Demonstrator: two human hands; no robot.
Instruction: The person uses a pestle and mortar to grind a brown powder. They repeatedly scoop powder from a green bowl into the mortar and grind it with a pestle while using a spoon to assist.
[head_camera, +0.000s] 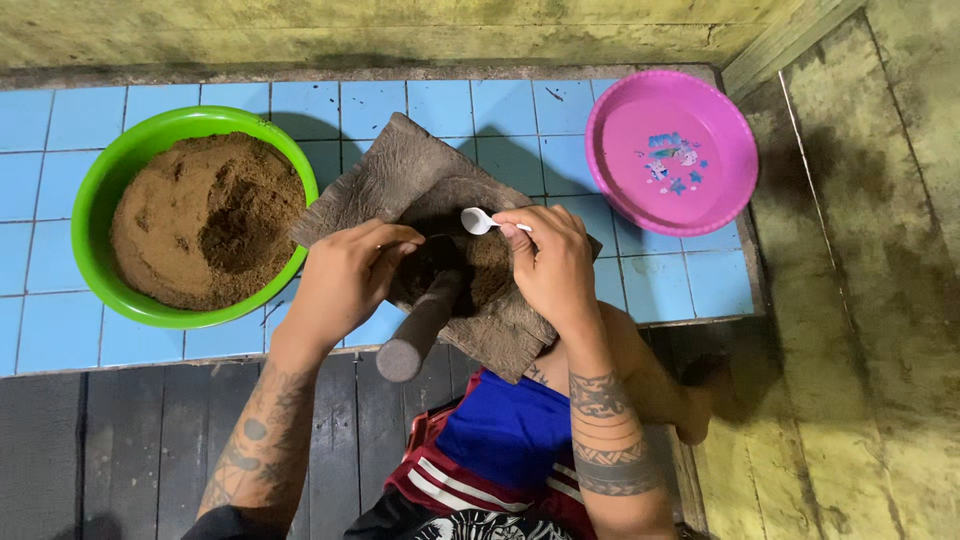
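Both forearms reached in from six o'clock over the grey slab — the left hand curled on something unclear, the right hand pinching a white spoon pointing toward nine o'clock.

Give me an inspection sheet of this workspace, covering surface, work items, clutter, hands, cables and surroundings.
Surface: blue tiled floor, dark wooden planks nearer the person.
Work items: dark flat stone mortar holding brown paste; small white plastic spoon; dark cylindrical pestle lying on it.
Clutter: round green plastic bowl of brown powder; empty round pink plastic basin.
Hands: left hand over the mortar; right hand pinches the spoon.
Cables: nothing seen.
Surroundings: stained yellowish walls.
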